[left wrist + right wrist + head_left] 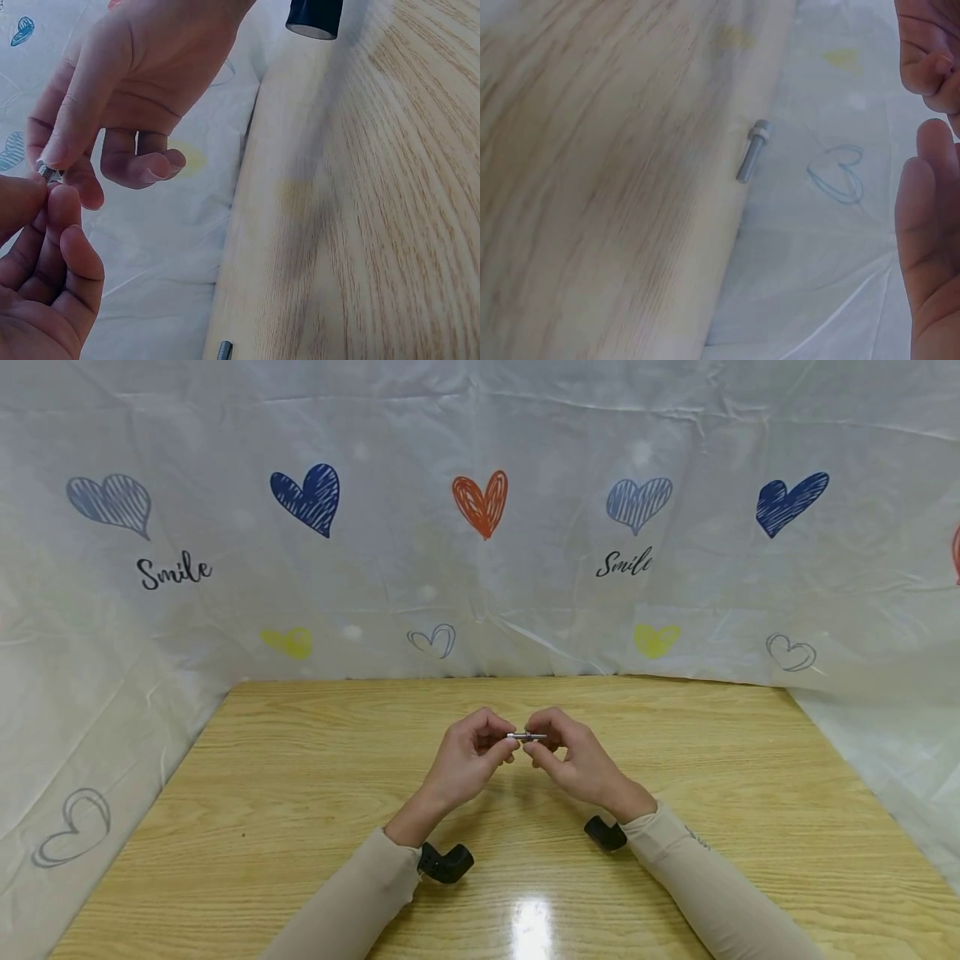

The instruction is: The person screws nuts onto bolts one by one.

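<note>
A small metal bolt (539, 737) lies roughly level between my two hands, above the table. My left hand (467, 760) pinches one end of it between thumb and fingers. The thumb and fingers of my right hand (581, 762) pinch a nut (528, 737) on its shaft. In the left wrist view, threads of the bolt (50, 173) show between the fingertips; the rest is covered. A second bolt (751, 159) with a ring-shaped nut (758, 133) round it appears by the table's edge in the right wrist view. In the left wrist view only a bolt end (225, 350) shows.
The wooden table (300, 777) stretches under both hands. Behind it hangs a white sheet (540, 527) printed with hearts and words. Black camera mounts (447, 863) sit at both wrists, the right one a dark mount (604, 833) below the sleeve.
</note>
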The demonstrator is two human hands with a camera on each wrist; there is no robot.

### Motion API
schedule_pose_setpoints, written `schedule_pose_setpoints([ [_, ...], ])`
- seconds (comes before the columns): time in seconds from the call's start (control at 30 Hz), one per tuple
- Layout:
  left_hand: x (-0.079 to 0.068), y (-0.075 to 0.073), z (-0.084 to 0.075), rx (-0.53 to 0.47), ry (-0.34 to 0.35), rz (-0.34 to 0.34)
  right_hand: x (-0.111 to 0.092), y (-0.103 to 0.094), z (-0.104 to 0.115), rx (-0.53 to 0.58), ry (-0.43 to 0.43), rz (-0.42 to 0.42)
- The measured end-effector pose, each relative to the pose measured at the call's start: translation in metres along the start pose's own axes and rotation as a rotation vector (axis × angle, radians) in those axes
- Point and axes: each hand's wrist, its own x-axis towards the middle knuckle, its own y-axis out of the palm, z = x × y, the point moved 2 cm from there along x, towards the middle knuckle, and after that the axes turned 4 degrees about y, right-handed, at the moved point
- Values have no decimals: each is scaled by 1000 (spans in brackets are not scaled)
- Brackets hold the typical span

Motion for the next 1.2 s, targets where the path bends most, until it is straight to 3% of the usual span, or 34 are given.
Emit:
schedule_pose_setpoints([
  [0.27,-1,0,-2,9,-3,3,1,0,-1,-68,35,-1],
  [0.63,0,0,-2,8,-2,2,-1,0,-10,-22,32,-9],
  [0.77,0,0,-2,17,-6,1,0,1,-6,-6,20,-2],
  [1.0,0,0,-1,20,2,-2,1,-4,25,-66,6,4],
  [1.2,-1,1,-1,12,12,-1,1,-3,18,-77,23,8],
])
